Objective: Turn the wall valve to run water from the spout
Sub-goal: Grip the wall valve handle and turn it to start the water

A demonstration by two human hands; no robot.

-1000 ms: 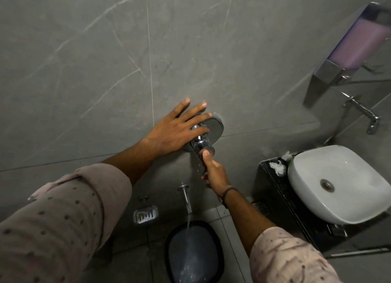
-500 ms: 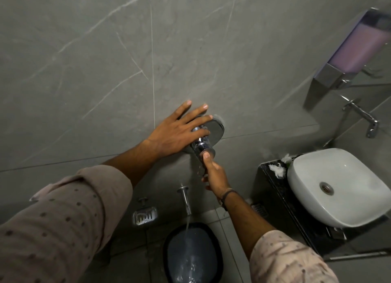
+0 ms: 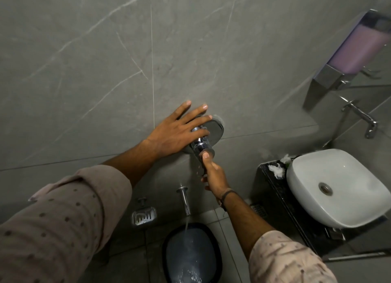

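A chrome wall valve [image 3: 202, 145] with a round backplate [image 3: 216, 129] sits on the grey tiled wall. My left hand [image 3: 175, 132] lies flat against the wall and plate, fingers spread, its fingertips over the valve's stem. My right hand [image 3: 213, 172] holds the valve's lever from below, thumb pressed on the knob's end. Below them a chrome spout [image 3: 184, 200] sticks out of the wall. A thin stream of water [image 3: 186, 226] falls from it into a dark blue bucket [image 3: 191, 254] on the floor.
A white basin [image 3: 336, 189] stands on a dark counter [image 3: 273, 200] at the right, with a wall tap [image 3: 360, 115] and a purple soap dispenser [image 3: 357, 49] above it. A metal soap dish [image 3: 143, 216] hangs left of the spout.
Both hands stay on the valve in almost the same pose. Water keeps running from the spout into the bucket. The view has shifted down slightly.
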